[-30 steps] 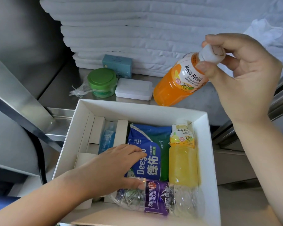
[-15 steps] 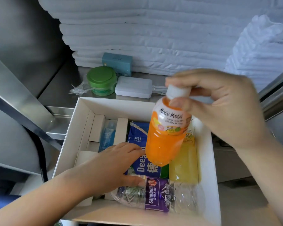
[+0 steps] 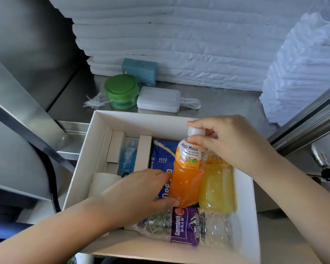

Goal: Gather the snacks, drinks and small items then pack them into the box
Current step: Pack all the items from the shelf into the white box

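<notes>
My right hand (image 3: pixel 234 143) grips the white cap of an orange Mogu Mogu bottle (image 3: pixel 187 176), which stands tilted inside the white box (image 3: pixel 244 202), on the blue snack bag (image 3: pixel 161 159). Next to it on the right lies a yellow juice bottle (image 3: pixel 216 187). A clear water bottle with a purple label (image 3: pixel 187 227) lies across the box's near end. My left hand (image 3: pixel 139 195) rests in the box, fingers spread, thumb and fingertips touching the orange bottle's lower part. A small blue tube (image 3: pixel 128 159) sits in the cardboard insert at the left.
Behind the box on the steel counter (image 3: pixel 227 105) stand a green lidded jar (image 3: pixel 121 91), a white power bank with a cable (image 3: pixel 158 99) and a teal box (image 3: pixel 139 70). Stacked white padding (image 3: pixel 179 44) fills the back; a metal rail (image 3: pixel 303 121) runs at the right.
My right hand has brought the orange bottle down from above the box's far edge into the box, beside the yellow bottle. My left hand has shifted right to meet it.
</notes>
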`<state>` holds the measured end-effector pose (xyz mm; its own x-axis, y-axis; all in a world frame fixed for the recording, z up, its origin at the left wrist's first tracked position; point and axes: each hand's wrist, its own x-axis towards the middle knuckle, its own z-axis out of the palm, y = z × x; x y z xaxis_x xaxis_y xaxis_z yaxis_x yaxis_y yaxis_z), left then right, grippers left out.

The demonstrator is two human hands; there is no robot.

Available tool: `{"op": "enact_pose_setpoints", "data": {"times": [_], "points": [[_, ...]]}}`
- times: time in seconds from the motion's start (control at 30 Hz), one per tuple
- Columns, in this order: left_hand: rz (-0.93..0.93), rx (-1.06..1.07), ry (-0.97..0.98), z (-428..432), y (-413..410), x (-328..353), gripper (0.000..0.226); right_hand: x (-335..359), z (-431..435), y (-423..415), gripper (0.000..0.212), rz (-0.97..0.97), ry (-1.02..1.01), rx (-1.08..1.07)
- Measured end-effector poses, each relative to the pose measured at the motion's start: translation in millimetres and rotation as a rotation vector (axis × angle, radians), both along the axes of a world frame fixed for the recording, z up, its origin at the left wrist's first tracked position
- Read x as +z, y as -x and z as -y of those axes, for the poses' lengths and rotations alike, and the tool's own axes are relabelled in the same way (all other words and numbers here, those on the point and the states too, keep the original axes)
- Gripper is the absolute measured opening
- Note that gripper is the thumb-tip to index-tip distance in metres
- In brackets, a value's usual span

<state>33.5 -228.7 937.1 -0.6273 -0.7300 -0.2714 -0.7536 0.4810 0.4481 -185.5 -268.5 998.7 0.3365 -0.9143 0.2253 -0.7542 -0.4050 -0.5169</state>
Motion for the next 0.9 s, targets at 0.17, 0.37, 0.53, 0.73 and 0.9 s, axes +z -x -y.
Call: {"op": "enact_pose_setpoints", "data": {"times": [0.17,0.37,0.53,0.73,0.9], "points": [[-0.026,0.058,-0.050,-2.8,6.8,-3.0,0.072,-2.3,-2.6,-1.7,0.035,-0.210,0.184,0.037],[-0.053,0.144,-0.094,-4.1,10.1,-3.3,0.054,-7.1,-7.3,-3.6,0.029,-0.279,0.311,0.044],[-0.020,0.151,-0.151,-5.2,12.3,-3.0,0.048,-14.0,-9.2,-1.2,0.011,-0.334,0.274,0.150],[0.007,0.107,-0.094,-2.3,10.4,0.9,0.055,-10.8,-8.8,-2.2,0.019,-0.342,0.255,0.158],[-0.061,0.035,0.093,-4.0,12.1,8.1,0.098,-6.8,-10.5,4.7,0.035,-0.378,0.083,0.197]]}}
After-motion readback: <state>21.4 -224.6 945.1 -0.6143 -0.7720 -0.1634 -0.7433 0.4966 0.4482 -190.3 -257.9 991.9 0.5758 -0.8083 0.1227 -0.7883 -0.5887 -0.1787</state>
